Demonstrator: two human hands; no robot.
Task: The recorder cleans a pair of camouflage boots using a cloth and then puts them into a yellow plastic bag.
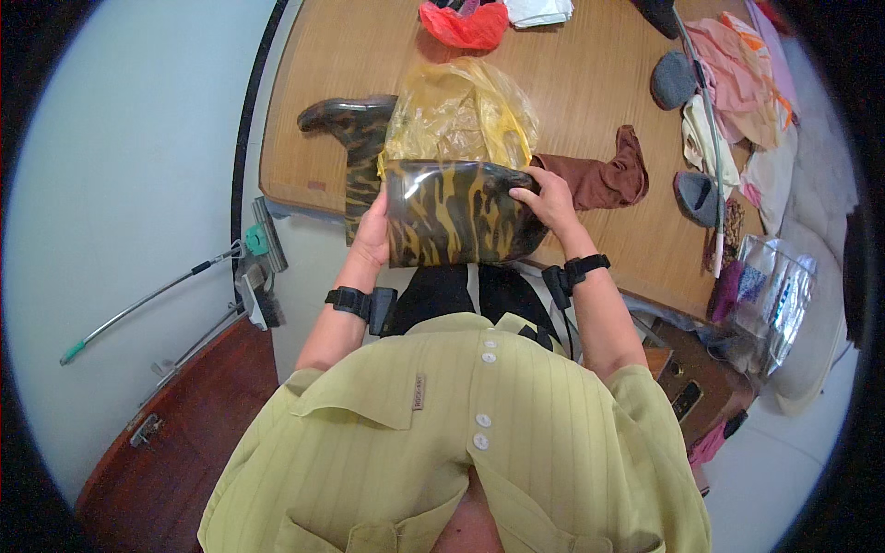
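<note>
Between my two hands is a shiny rubber boot (pixel 456 214) with a brown and tan camouflage pattern, held crosswise at the table's near edge. My left hand (pixel 373 228) grips its left end. My right hand (pixel 552 199) holds its darker right end, thumb on top. A matching camouflage boot (pixel 352 128) lies to the left, toe pointing left, partly hidden. Just beyond the held boot rests a crumpled, translucent yellow plastic bag (pixel 449 104). To the right of my right hand lies a brown boot-shaped fabric piece (pixel 601 176), its left end partly covered.
The wooden table (pixel 588 83) bears a red plastic bag (pixel 467 24) and white folded cloth (pixel 539 10) at the far side. Along the right are grey slippers (pixel 674 79), clothes (pixel 733 76) and a thin pole (pixel 705 110). A mop (pixel 166 294) leans on the left wall.
</note>
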